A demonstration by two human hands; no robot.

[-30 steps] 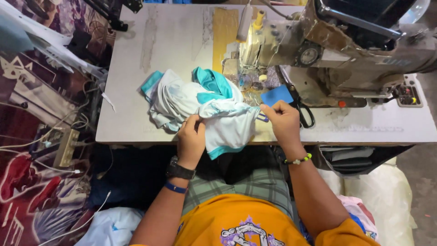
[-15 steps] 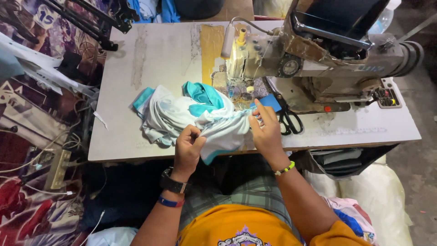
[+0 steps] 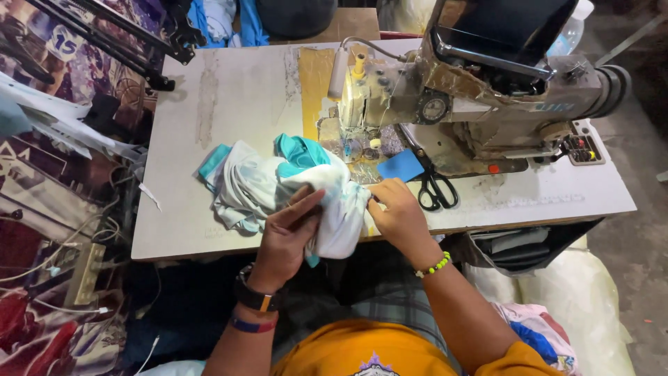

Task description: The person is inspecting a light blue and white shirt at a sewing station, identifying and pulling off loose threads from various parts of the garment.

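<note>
Bunched white-and-teal fabric garment (image 3: 278,188) sits at the near edge of the worn white worktable (image 3: 229,104); the left hand (image 3: 289,233) pinches a fold of it from 6 o'clock. Right hand (image 3: 396,216) grips its 3 o'clock edge, with black-handled scissors (image 3: 435,188) just beside and the grimy beige sewing machine (image 3: 473,104) at 1 o'clock.

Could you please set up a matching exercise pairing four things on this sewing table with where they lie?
Things:
1. scissors
2. blue card
3. white and teal garment
4. sewing machine

Places:
a. bunched under both hands
b. at the table's back right
c. flat, handles toward the table's front edge, right of the right hand
d. just left of the scissors

Pairs: 1-c, 2-d, 3-a, 4-b
</note>
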